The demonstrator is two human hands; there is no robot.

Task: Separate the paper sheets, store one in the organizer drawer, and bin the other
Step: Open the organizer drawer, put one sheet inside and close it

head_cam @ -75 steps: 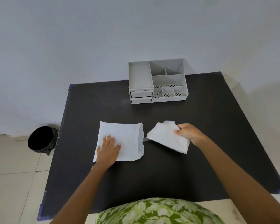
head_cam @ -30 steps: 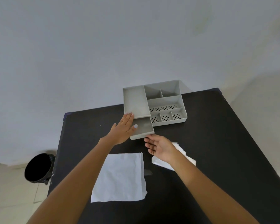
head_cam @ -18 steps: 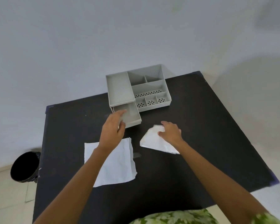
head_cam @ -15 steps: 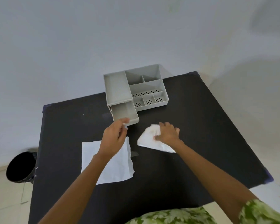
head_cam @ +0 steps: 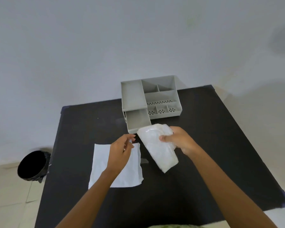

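A grey organizer (head_cam: 161,96) stands at the back of the black table (head_cam: 204,145), and its drawer (head_cam: 137,120) is pulled out and empty. My right hand (head_cam: 178,139) grips a folded, crumpled white paper sheet (head_cam: 156,148), lifted off the table just in front of the drawer. A second white sheet (head_cam: 102,163) lies flat on the table to the left. My left hand (head_cam: 120,152) hovers over that flat sheet with loosely curled fingers and holds nothing.
A black bin (head_cam: 32,165) stands on the tiled floor beside the table's left edge. A white wall rises right behind the table. A small dark mark (head_cam: 144,161) lies between the two sheets.
My right hand has picked the folded sheet up off the table and turned it. My left hand has let go of the open drawer and drawn back over the flat sheet.
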